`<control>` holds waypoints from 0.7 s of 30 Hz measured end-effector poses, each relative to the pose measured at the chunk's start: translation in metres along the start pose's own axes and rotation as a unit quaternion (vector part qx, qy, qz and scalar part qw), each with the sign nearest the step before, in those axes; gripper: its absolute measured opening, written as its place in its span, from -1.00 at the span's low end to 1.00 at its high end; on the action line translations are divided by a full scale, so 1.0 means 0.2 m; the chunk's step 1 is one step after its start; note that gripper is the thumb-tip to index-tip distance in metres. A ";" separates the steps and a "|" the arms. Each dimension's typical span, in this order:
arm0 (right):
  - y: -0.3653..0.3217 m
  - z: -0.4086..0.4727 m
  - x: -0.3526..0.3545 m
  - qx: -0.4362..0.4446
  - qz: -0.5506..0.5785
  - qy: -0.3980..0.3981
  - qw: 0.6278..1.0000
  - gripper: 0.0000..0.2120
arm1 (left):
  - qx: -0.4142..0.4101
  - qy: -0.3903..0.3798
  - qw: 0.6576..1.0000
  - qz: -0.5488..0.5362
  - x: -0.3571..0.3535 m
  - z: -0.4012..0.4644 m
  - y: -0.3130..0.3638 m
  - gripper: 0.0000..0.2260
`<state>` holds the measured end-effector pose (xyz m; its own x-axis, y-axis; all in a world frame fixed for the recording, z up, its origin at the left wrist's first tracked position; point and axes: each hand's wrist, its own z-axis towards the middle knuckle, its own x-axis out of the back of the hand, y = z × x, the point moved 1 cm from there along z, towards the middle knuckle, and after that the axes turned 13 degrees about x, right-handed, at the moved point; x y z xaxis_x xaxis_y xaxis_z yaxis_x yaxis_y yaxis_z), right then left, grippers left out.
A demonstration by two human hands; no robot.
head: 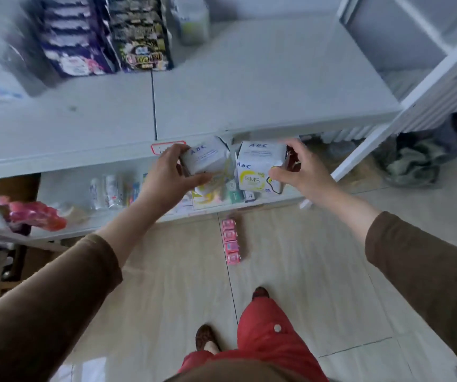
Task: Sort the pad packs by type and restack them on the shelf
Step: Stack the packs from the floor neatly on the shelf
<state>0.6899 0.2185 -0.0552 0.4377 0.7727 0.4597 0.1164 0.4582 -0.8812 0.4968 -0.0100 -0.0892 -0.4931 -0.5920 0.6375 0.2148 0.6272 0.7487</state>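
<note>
My left hand (166, 175) clamps one white pack (203, 158), right hand (301, 168) clamps another pack (259, 166); top shelf (249, 92) lies just beyond both, right hand nearer its bare stretch.

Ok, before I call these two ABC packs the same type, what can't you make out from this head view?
- Left pack: its face is motion-blurred and partly behind the left hand; only "ABC" reads.
- Right pack: the small print is too blurred; the right hand covers its right edge.
- Lower shelf items: too small and blurred to identify.
- Dark packs at the back of the top shelf: labels smeared, tops cut off by the frame edge.
</note>
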 end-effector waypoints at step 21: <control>0.11 1.40 0.29 0.077 0.000 -0.029 0.997 -0.49 | -0.079 0.087 0.951 0.286 0.29 1.51 0.81 -0.40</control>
<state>0.4690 0.3962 -0.0168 0.3840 0.7947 0.4701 -0.0239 0.5175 -0.8553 0.2477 0.2098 0.0146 -0.1138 -0.2612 0.9586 0.5361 0.7962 0.2805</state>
